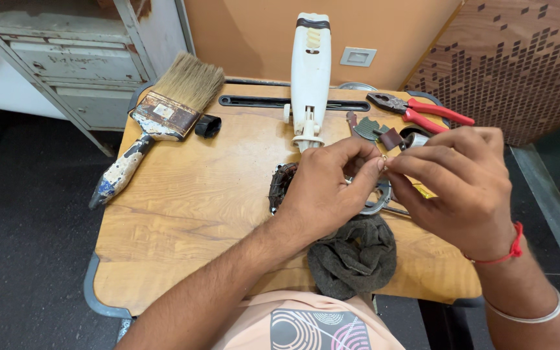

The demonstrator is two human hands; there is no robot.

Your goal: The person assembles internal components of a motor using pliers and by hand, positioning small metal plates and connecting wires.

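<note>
Two hands meet above the desk (183,214): left hand (322,194) and right hand (455,185) pinch their fingers (374,170) together on a tiny brass part (384,158), raised clear for inspection. Gray cloth (352,256) lies beneath, red pliers (419,110) beyond.

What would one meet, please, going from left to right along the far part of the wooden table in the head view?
Worn paint-spattered wide brush → small black plastic cap → white plastic handheld appliance body → red-handled pliers.
</note>
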